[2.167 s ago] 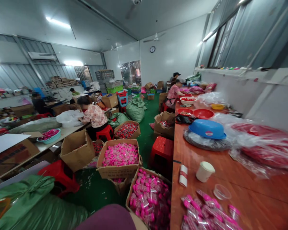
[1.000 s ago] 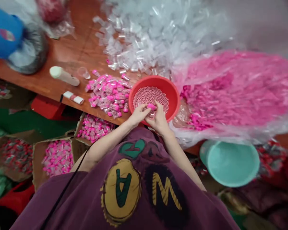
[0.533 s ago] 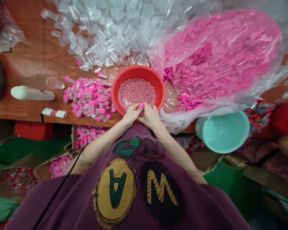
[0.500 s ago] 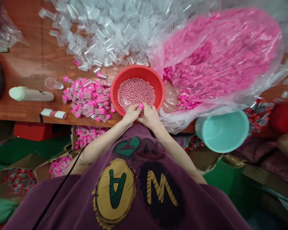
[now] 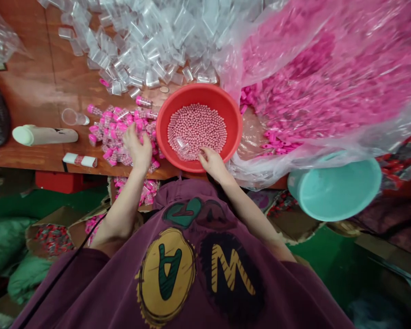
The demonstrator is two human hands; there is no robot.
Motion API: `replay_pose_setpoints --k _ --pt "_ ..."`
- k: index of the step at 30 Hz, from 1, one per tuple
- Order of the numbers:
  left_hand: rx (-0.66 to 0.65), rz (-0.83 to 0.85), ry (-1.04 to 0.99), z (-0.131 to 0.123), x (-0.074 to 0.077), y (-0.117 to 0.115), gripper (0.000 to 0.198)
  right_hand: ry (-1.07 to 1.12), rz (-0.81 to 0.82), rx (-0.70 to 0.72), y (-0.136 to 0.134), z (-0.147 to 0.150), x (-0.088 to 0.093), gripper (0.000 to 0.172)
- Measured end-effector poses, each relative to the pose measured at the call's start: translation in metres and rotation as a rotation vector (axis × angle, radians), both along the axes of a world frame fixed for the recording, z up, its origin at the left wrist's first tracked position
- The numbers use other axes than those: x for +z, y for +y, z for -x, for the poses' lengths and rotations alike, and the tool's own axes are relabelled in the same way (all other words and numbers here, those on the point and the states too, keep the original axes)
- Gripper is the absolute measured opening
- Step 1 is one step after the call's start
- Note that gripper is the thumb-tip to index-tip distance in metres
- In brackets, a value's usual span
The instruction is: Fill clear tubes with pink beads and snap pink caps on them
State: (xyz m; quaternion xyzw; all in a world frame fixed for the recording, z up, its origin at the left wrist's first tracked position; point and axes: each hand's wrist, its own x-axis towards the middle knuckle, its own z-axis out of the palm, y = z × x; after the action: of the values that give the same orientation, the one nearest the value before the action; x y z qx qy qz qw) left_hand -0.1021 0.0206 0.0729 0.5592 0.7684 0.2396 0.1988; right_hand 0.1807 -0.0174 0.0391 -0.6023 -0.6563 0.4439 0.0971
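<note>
Over the pile of small clear tubes with pink caps [image 5: 118,132] is my left hand [image 5: 138,145], its fingers apart and nothing held in it. My right hand [image 5: 210,161] reaches over the near rim of the red bowl [image 5: 200,91], fingertips at the pink beads [image 5: 200,121]; its fingers are bent, and whether they hold anything is too small to tell. A clear tube [image 5: 182,145] lies among the beads, left of my right hand.
Loose clear tubes [image 5: 150,50] cover the table's back. A plastic bag of pink caps [image 5: 329,91] spreads on the right, above a turquoise tub [image 5: 340,189]. A whitish bottle [image 5: 44,135] lies at left, near an upturned clear cup [image 5: 70,117].
My hands have parted from around a pink-capped tube. The left moved left over the pile and opened; the right went slightly right, to the beads. The view has shifted a little.
</note>
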Motion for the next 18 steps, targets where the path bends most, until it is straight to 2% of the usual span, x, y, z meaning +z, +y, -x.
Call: replay_pose_setpoints --k 2,3,5,7,9,11,14,16,18 --pt "0.022 -0.066 0.154 -0.002 0.004 0.003 0.05 -0.027 0.0 0.037 0.019 0.022 -0.011 0.045" --pt "-0.038 -0.053 0.176 -0.011 0.004 0.005 0.047 -0.056 0.002 0.059 0.028 0.034 -0.016 0.048" --pt "-0.301 0.091 0.16 -0.037 -0.003 0.009 0.045 -0.132 0.016 0.111 0.041 0.056 -0.026 0.051" --pt "-0.541 0.285 0.17 -0.065 -0.017 0.015 0.049 -0.175 0.047 0.132 0.048 0.07 -0.035 0.048" --pt "-0.649 0.437 0.182 -0.084 -0.033 0.023 0.048 -0.121 0.085 0.088 0.049 0.074 -0.043 0.044" --pt "-0.643 0.537 0.149 -0.092 -0.046 0.032 0.041 -0.02 0.112 0.011 0.049 0.069 -0.05 0.042" --pt "-0.573 0.604 0.053 -0.089 -0.057 0.043 0.025 0.086 0.119 -0.055 0.049 0.052 -0.056 0.04" --pt "-0.46 0.619 -0.195 -0.083 -0.058 0.046 0.02 0.233 0.155 -0.123 0.049 0.037 -0.056 0.035" --pt "-0.279 0.616 -0.593 -0.078 -0.054 0.044 0.027 0.498 0.266 -0.259 0.047 0.022 -0.054 0.022"
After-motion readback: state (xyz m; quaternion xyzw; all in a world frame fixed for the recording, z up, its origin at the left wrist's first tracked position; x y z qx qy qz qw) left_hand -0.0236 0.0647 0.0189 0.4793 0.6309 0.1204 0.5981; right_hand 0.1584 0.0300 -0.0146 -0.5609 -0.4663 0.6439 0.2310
